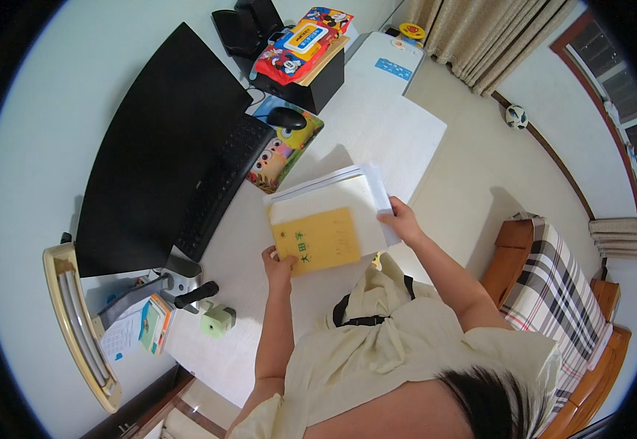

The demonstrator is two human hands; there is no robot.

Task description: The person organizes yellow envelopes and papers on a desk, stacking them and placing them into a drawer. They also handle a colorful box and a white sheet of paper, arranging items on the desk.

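A yellow exercise book (pixel 327 238) with green characters on its cover lies on top of a stack of white papers (pixel 326 196). Both are in front of me, over the white desk. My left hand (pixel 280 269) is closed on the lower left corner of the exercise book, thumb on its cover. My right hand (pixel 402 221) grips the right edge of the paper stack, its thumb on top and the other fingers partly hidden. Several sheets stick out unevenly at the stack's top and right sides.
A monitor (pixel 157 154), keyboard (pixel 223 183) and mouse (pixel 286 118) on a cartoon mouse pad (pixel 278 161) stand left of the papers. Wipes (pixel 300 47) lie on a black box (pixel 326 84). A green object (pixel 217 320) and desk lamp (pixel 84 325) are at lower left.
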